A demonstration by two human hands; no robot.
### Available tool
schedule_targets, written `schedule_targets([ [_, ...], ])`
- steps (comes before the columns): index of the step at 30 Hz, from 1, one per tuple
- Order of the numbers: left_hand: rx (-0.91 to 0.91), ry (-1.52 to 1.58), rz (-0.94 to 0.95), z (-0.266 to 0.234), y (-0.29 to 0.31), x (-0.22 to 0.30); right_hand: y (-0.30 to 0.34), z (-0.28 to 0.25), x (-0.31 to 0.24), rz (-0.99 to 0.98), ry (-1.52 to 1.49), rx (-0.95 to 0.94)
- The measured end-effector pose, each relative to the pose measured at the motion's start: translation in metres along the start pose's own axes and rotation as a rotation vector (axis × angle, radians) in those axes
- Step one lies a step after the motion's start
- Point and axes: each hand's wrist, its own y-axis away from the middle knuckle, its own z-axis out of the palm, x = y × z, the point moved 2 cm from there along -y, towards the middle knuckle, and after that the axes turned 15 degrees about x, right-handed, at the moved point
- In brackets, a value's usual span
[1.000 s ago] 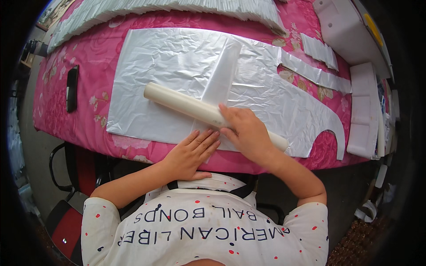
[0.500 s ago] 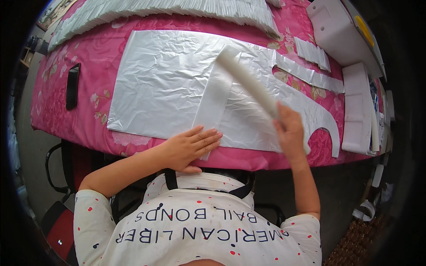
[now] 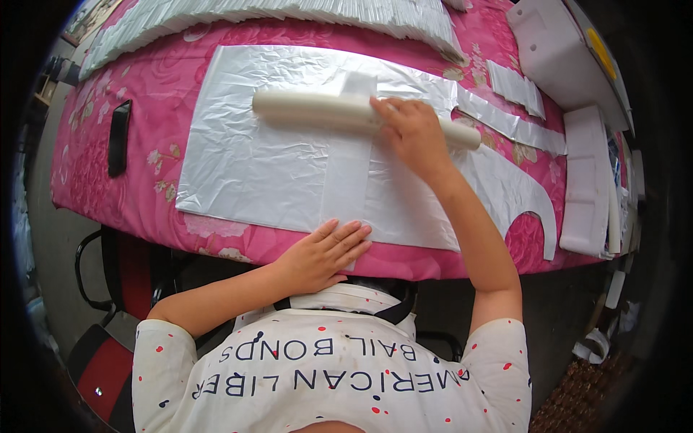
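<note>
A crinkled white plastic sheet lies flat on the table, with curved cut-outs at its right end. Across its middle runs a narrow, smoother whitish strip, crosswise to the sheet. My left hand rests flat at the sheet's near edge, fingers stretched out over the strip's near end. Wrapped round a long off-white tube is my right hand, gripping it right of its middle. The tube lies across the strip near its far end, roughly along the sheet's length, hiding part of both.
A long row of folded white plastic pieces lines the far side, with a smaller stack at the right. A black phone lies at the left on the pink floral tablecloth. White foam boxes stand at the right edge.
My right hand has moved left and away from me with the tube, which has turned from a steep slant to nearly level. My left hand still lies at the strip's near end.
</note>
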Motion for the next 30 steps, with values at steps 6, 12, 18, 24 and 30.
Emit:
schedule_targets([
  [6,0.071,0.062,0.090,0.000,0.005,-0.005,-0.030,0.020,0.029,0.026,0.021,0.049],
  [12,0.239,0.156,0.157,-0.015,0.023,-0.024,-0.001,-0.004,-0.013,-0.003,-0.177,-0.014],
  [18,0.338,0.182,0.223,-0.020,0.024,-0.026,0.061,-0.024,-0.082,-0.029,-0.516,-0.371],
  [24,0.439,0.421,0.103,-0.033,0.020,-0.031,0.067,-0.023,-0.085,-0.028,-0.430,-0.310],
  [30,0.538,0.339,0.101,-0.044,0.010,-0.047,0.067,-0.013,-0.085,0.031,-0.343,-0.147],
])
